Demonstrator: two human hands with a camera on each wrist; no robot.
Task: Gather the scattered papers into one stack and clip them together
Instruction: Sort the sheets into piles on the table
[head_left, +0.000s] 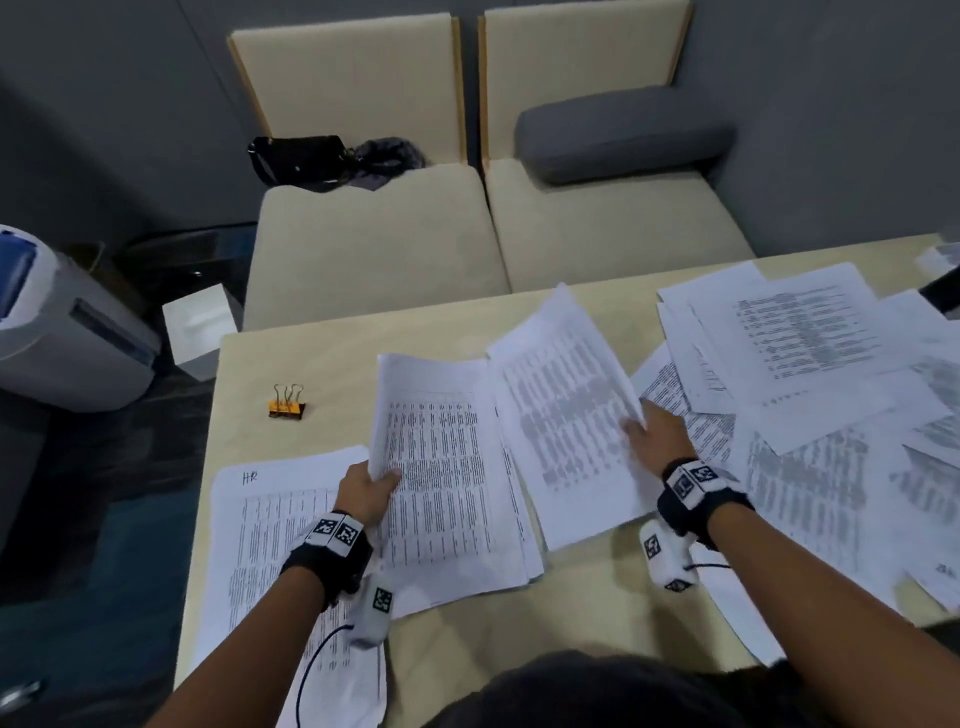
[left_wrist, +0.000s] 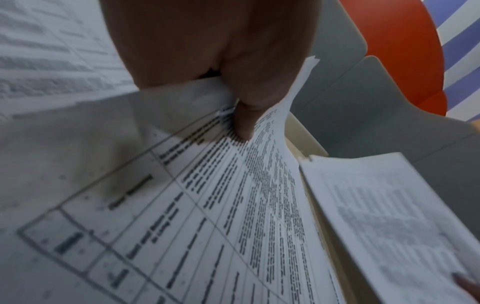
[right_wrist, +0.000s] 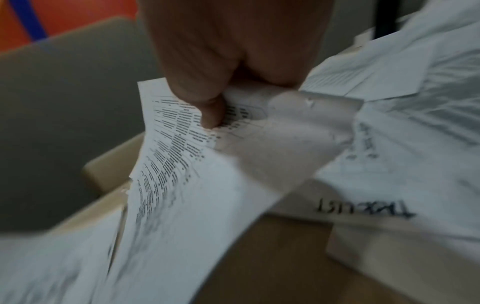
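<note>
Left hand (head_left: 366, 491) grips stack (head_left: 447, 483); right hand (head_left: 657, 434) pinches sheet (head_left: 566, 415) edge.

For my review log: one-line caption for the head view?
Left hand grips a paper stack, right hand lifts another sheet; orange binder clip waits.

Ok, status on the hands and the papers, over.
Left hand grips the gathered stack. Right hand pinches a loose sheet, lifted beside it. More papers scattered on the right. Binder clip untouched, far left of the table.
</note>
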